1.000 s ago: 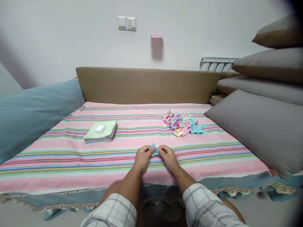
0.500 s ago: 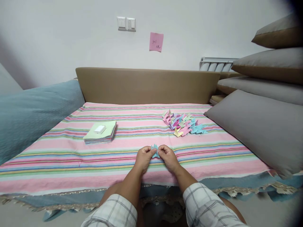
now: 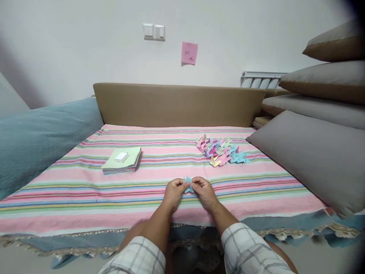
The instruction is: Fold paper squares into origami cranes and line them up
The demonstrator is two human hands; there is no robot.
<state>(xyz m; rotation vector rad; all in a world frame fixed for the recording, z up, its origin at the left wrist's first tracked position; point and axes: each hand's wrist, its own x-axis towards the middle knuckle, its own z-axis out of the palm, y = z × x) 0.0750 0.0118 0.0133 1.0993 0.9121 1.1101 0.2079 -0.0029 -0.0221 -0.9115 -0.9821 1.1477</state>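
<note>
A small piece of folded light-blue paper (image 3: 188,185) is pinched between both my hands, just above the striped cloth. My left hand (image 3: 173,193) grips its left side with thumb and fingers closed. On its right side, my right hand (image 3: 204,192) holds it between thumb and fingertips. Pointed paper tips stick up between the hands, while the fingers cover its edges. Beyond my right hand lies a cluster of folded paper cranes (image 3: 222,152) in pink, purple, green, yellow and blue.
A stack of coloured paper sheets (image 3: 110,166) lies at left, with a small white box (image 3: 121,157) on top. Grey cushions (image 3: 316,156) pile up on the right. A brown backrest (image 3: 176,105) stands along the wall, under a pink sticky note (image 3: 189,53). Striped cloth (image 3: 71,198) covers the seat.
Both hands keep their pinch on the light-blue folded paper, which has turned slightly and shows more between the thumbs. The sticky note's curled sheet has dropped flat against the wall.
</note>
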